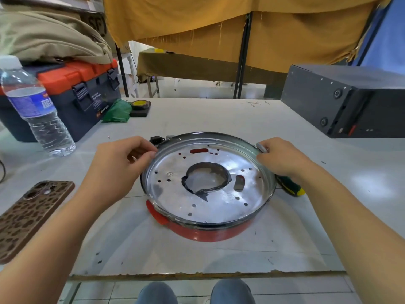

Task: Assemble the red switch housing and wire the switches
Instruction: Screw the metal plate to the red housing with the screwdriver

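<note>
Red switch housing [210,234] sits mid-bench under a metal pan [208,178]; your left hand [118,163] pinches its nine-o'clock rim, right hand [282,159] grasps a screwdriver [291,186] at three, which could slip.

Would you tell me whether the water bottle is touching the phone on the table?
Apart. The head view shows bare table between the water bottle and the phone.

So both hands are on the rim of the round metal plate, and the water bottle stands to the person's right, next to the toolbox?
Not quite. In the head view the water bottle stands to the person's left, beside the toolbox. The left hand and right hand are at the metal plate's rim.
</note>
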Tool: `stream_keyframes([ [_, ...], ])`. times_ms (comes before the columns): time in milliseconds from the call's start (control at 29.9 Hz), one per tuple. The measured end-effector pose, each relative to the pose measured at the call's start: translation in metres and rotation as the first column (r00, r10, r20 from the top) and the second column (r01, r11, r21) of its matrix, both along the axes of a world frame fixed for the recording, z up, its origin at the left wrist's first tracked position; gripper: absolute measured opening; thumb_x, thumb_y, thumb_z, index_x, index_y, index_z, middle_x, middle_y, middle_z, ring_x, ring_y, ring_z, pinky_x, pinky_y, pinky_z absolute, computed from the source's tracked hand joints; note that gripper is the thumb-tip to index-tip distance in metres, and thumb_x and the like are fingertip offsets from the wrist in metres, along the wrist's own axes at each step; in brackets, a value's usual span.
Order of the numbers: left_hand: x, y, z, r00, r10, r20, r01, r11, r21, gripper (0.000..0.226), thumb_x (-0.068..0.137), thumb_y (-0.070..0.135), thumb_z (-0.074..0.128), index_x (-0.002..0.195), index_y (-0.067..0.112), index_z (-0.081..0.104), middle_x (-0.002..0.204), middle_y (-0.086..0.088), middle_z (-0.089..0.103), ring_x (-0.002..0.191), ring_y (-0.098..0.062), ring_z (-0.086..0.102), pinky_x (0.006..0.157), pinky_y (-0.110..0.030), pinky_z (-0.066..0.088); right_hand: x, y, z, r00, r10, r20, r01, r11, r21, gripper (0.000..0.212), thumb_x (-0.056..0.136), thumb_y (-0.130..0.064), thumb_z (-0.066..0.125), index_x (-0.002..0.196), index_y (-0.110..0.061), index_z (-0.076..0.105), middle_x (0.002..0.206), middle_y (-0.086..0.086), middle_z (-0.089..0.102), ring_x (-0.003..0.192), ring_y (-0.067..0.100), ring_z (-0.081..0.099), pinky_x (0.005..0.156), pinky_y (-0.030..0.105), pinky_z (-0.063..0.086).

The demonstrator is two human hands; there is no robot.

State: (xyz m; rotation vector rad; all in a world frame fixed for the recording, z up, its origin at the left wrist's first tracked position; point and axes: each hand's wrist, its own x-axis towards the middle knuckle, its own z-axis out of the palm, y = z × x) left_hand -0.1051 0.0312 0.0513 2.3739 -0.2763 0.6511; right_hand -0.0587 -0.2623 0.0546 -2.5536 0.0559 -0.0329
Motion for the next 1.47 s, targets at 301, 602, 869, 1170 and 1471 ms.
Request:
stream_keyframes([
  [301,-0.003,-0.051,0.008,0.964,-0.235,-0.127,0.229,0.971,-0.063,0.009,0.079,0.016,0.073,0.076,0.022,0.067,0.07,0.009,0.068,0.068,-0.002,0.061,0.066,-0.012,0.049,-0.014,-0.018,-0.002,0.998,0.002,-0.055,-0.009,0.992,-0.13,0.027,0.089,-0.023,0.05,0.097,0.001,0.059,0.093,0.018,0.062,0.071,0.022,0.045,0.056,0.03,0.032],
  [602,0.005,-0.091,0.019,0.827,-0.496,-0.264,0.367,0.833,-0.414,0.005,0.079,0.016,0.073,0.075,0.019,0.071,0.068,0.003,0.072,0.062,-0.006,0.066,0.059,-0.012,0.049,-0.023,-0.005,0.025,0.947,0.154,0.282,-0.205,0.965,0.162,0.014,0.089,-0.033,0.062,0.082,-0.024,0.07,0.07,-0.007,0.07,0.07,-0.004,0.062,0.059,0.006,0.038],
  [869,0.006,-0.106,0.014,0.818,-0.513,-0.26,0.259,0.732,-0.631,0.006,0.077,0.001,0.072,0.076,0.005,0.068,0.073,-0.008,0.074,0.067,-0.013,0.071,0.061,-0.015,0.052,-0.03,0.013,0.027,0.918,0.331,0.218,-0.395,0.809,0.436,0.007,0.083,-0.022,0.069,0.08,-0.022,0.075,0.073,-0.009,0.072,0.073,0.002,0.066,0.074,0.02,0.048],
  [1170,0.007,-0.103,0.011,0.811,-0.531,-0.247,0.207,0.654,-0.727,0.018,0.078,-0.005,0.069,0.082,0.004,0.054,0.073,-0.015,0.073,0.069,-0.021,0.073,0.06,-0.02,0.056,-0.029,0.017,0.023,0.899,0.354,0.259,-0.43,0.826,0.365,0.007,0.081,-0.017,0.072,0.078,-0.023,0.073,0.077,-0.007,0.072,0.08,0.004,0.067,0.079,0.018,0.052],
  [1471,-0.015,-0.102,0.011,0.83,-0.244,-0.502,0.352,0.927,0.131,0.069,0.058,0.083,0.053,0.107,0.035,0.049,0.097,0.021,0.058,0.088,0.002,0.058,0.075,-0.023,0.05,-0.027,0.007,0.02,0.917,0.314,0.245,-0.382,0.868,0.319,0.009,0.08,-0.023,0.074,0.073,-0.027,0.07,0.074,-0.016,0.069,0.075,-0.002,0.063,0.073,0.019,0.045],
])
